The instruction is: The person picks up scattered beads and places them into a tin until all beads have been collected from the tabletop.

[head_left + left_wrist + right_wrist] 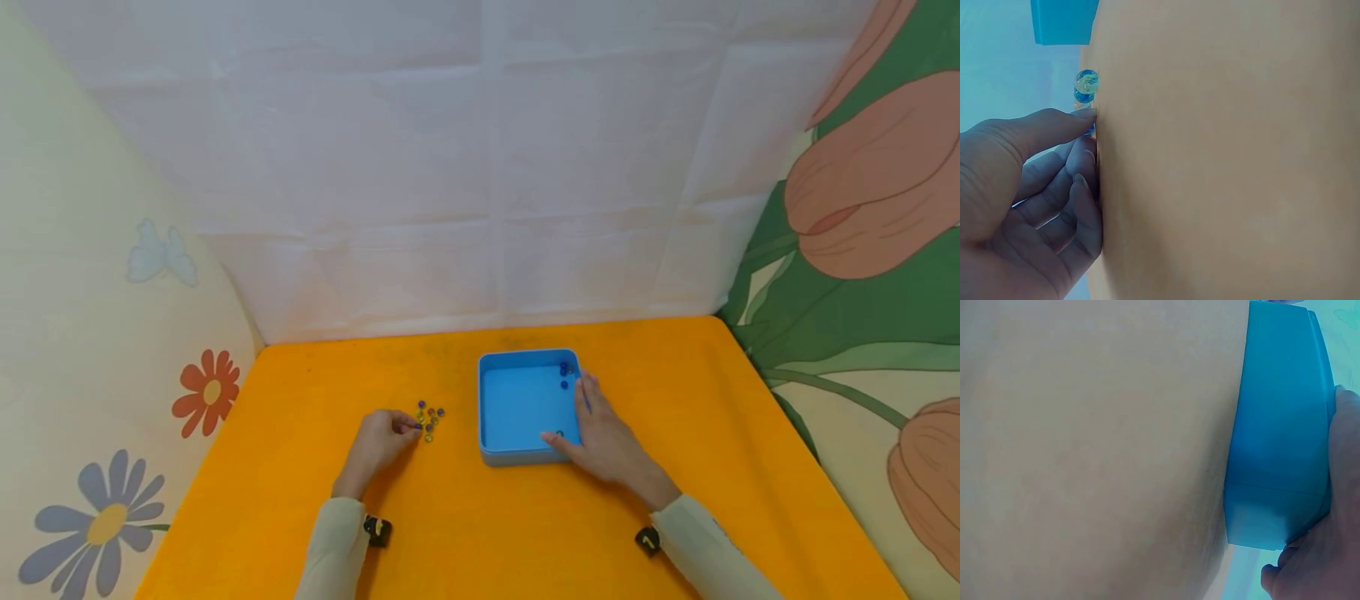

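Note:
On the orange table my left hand (380,442) pinches a blue marble (417,427) between thumb and fingertips. In the left wrist view that marble (1090,130) shows only partly behind the thumb. Beside it lies a small cluster of loose marbles, blue, yellowish and reddish, among them a yellow marble (429,437). To their right stands a square blue tray (517,457). My right hand (611,442) grips the tray's near right corner, thumb over the rim and fingers along the right wall. Inside the tray, blue marbles (564,385) lie at the far right, and a greenish marble (559,433) near the thumb.
An orange cloth (465,533) covers the table. Behind it hangs a white sheet (487,167). Flower-patterned cloths (862,350) stand at both sides. Each wrist wears a black strap device (378,531).

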A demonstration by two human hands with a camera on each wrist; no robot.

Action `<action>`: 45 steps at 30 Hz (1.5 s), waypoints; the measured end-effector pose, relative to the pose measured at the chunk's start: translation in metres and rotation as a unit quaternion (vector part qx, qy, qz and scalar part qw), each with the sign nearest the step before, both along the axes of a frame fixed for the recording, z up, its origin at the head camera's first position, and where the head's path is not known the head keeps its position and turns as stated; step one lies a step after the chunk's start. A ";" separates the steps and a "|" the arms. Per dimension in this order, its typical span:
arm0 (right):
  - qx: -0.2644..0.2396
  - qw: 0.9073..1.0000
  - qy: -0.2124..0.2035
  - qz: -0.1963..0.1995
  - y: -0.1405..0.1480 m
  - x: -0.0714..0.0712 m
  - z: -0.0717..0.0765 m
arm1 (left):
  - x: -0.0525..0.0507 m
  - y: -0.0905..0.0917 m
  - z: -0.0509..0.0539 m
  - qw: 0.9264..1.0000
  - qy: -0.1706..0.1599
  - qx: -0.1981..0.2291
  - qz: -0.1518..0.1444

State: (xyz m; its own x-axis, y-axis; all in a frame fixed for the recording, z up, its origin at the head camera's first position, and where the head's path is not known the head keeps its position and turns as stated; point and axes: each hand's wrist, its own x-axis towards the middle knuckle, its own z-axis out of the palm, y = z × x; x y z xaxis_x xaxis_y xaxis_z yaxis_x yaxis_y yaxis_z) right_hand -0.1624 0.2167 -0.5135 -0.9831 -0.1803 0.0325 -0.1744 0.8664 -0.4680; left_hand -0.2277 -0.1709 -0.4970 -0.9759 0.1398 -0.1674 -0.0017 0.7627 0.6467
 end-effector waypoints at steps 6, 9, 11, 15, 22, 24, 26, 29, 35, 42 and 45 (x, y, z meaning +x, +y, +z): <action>0.002 1.000 0.010 -0.001 0.001 -0.001 -0.002 | -0.001 0.002 0.000 1.000 0.005 -0.007 -0.010; 0.004 1.000 0.010 0.000 0.001 -0.001 -0.002 | -0.001 0.002 -0.001 1.000 0.009 -0.015 -0.015; 0.004 1.000 0.005 0.001 0.001 -0.001 -0.002 | -0.001 0.002 -0.002 1.000 0.012 -0.020 -0.016; 0.005 1.000 0.001 0.000 0.001 -0.001 -0.001 | -0.002 0.001 -0.002 0.999 0.020 -0.023 -0.017; 0.007 1.000 0.009 -0.001 0.000 -0.002 -0.001 | -0.003 -0.001 0.000 0.999 0.025 -0.013 -0.020; 0.008 1.000 0.009 -0.001 0.000 -0.002 -0.001 | -0.003 -0.002 0.001 0.999 0.023 -0.013 -0.019; 0.010 1.000 0.008 -0.001 0.000 -0.002 -0.001 | -0.002 -0.002 0.002 1.000 0.020 -0.011 -0.015; 0.011 1.000 0.006 0.000 0.000 -0.002 -0.001 | -0.002 -0.002 0.004 1.000 0.015 -0.009 -0.009; 0.006 1.000 0.002 -0.001 0.001 -0.002 -0.001 | -0.002 -0.001 0.006 1.000 0.021 -0.014 -0.007; 0.001 1.000 -0.001 0.002 0.001 -0.001 -0.002 | -0.002 -0.001 0.007 0.999 0.028 -0.012 -0.008; -0.001 1.000 0.000 0.002 0.000 -0.001 -0.002 | -0.002 0.000 0.008 0.999 0.031 -0.010 -0.008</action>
